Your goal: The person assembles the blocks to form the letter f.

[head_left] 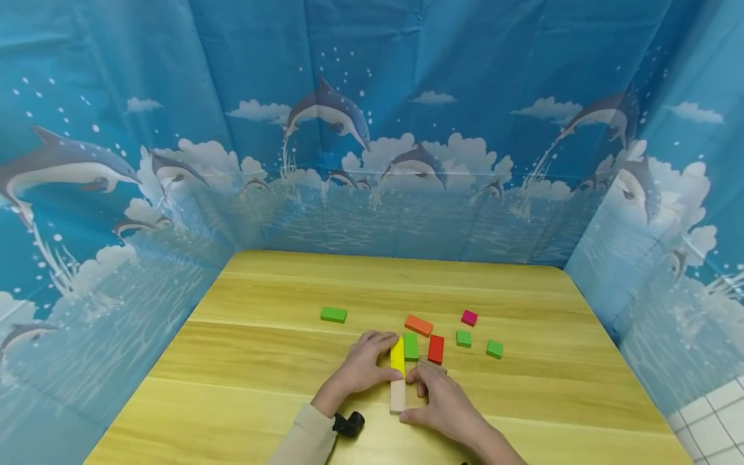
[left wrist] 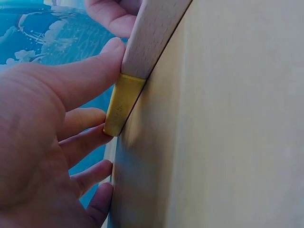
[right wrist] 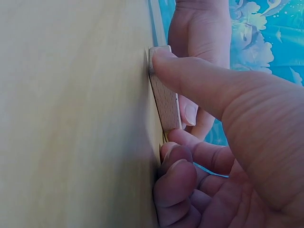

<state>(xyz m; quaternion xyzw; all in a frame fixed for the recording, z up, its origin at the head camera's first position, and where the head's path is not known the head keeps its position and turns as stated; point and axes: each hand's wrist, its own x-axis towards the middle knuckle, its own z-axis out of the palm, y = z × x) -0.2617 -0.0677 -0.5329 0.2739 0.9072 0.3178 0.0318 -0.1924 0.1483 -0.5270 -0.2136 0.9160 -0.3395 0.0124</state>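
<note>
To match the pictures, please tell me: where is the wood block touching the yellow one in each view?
Head: the wood block is low, near the middle.
Left wrist: wood block at top centre.
Right wrist: wood block near centre.
Shared landmark: the left hand.

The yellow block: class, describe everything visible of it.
The yellow block is a bar that looks like painted wood, with faint specks on one side. It lies on the table, its length pointing toward the far edge. Its near end meets a bare wooden block; a green block sits close along its right. The left hand holds it, fingertips near its far end, thumb by the joint.
</note>
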